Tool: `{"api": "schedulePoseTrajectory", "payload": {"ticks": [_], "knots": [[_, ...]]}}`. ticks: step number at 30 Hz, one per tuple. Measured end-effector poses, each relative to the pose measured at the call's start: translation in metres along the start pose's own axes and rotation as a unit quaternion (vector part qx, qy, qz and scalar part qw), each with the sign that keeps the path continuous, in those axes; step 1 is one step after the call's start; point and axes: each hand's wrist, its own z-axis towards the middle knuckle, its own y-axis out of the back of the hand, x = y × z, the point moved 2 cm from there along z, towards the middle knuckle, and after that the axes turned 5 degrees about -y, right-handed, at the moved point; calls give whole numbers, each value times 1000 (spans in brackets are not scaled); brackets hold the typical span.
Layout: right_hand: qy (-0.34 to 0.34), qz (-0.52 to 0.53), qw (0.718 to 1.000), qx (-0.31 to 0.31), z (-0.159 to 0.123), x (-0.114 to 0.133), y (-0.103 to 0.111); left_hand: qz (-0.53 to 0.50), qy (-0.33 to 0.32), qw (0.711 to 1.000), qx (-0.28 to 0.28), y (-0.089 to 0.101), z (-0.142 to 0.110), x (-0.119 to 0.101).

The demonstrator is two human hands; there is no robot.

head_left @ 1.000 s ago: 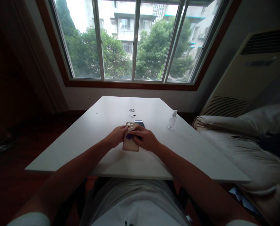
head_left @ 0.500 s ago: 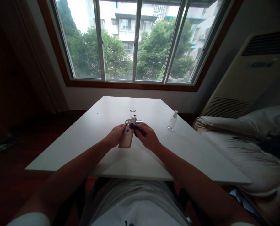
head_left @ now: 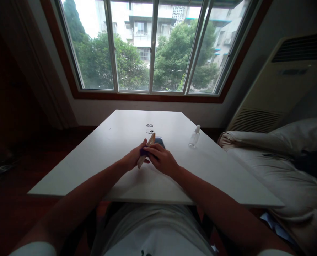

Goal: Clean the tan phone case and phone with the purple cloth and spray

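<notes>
Above the near middle of the table, my left hand (head_left: 133, 157) is closed around a beige phone case (head_left: 140, 162), which is turned nearly edge-on. My right hand (head_left: 162, 159) pinches a dark purple cloth (head_left: 144, 151) and presses it against the case. Most of the cloth is hidden between the hands. Just beyond my right fingers lies a dark phone (head_left: 160, 142) on the table, partly covered from view by the hand.
A clear spray bottle (head_left: 194, 137) stands on the right of the white table (head_left: 94, 167). Two small round items (head_left: 149, 131) lie behind the phone case. A padded couch (head_left: 254, 153) is at the right, and a window (head_left: 151, 53) faces me.
My left hand has turned the phone case from its back facing me to nearly edge-on. My right hand has shifted left and slightly down with the cloth. More of the phone shows.
</notes>
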Motion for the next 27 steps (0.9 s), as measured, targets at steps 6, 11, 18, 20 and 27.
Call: {"api": "schedulePoseTrajectory", "payload": {"ticks": [6,11,18,20,27], "knots": [[-84,11,995,-58,2,-23,6,0,0,998,67,-13,-7,-5],[-163,8,977,-136,5,-41,16,82,-1,993,88,-15,-12,-5],[-235,34,956,-173,1,-51,14,106,-35,991,79,-20,-12,-2],[-224,57,960,-156,1,-45,7,102,-55,991,72,-21,-11,-2],[-86,92,992,-32,0,-13,-6,70,-139,988,21,-16,-7,-8]]}}
